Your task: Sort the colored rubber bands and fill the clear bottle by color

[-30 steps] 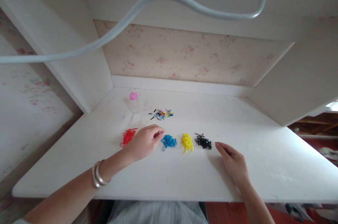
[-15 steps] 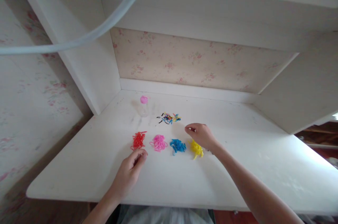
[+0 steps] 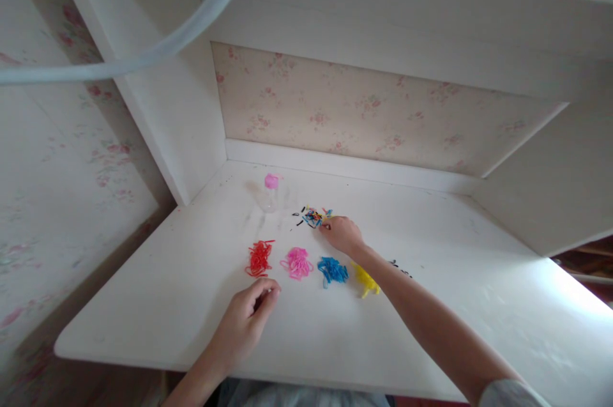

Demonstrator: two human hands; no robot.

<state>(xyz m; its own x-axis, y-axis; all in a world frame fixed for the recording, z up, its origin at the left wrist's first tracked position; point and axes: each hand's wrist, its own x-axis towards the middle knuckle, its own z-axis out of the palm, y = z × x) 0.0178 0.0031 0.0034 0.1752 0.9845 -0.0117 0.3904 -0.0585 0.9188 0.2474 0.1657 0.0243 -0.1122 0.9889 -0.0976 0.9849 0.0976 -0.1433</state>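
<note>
Small rubber bands lie sorted by colour on the white desk point(image 3: 158, 324): a red pile point(image 3: 259, 257), a pink pile point(image 3: 297, 262), a blue pile point(image 3: 332, 270) and a yellow pile point(image 3: 366, 280). A black pile point(image 3: 400, 268) shows only partly behind my right forearm. My right hand point(image 3: 341, 234) reaches to the mixed pile point(image 3: 311, 216) farther back, its fingertips pinched at that pile's right edge. What they hold is too small to see. My left hand point(image 3: 246, 318) rests on the desk in front of the red and pink piles, fingers loosely curled.
A small clear bottle with a pink cap point(image 3: 271, 192) stands behind the piles, near the left side wall point(image 3: 177, 126). A low shelf point(image 3: 383, 17) overhangs the desk. A pale hose point(image 3: 143, 55) crosses the upper left.
My right hand has moved from the desk right of the black pile forward and left to the mixed pile. My left hand has drawn back from the pink pile toward the desk's front.
</note>
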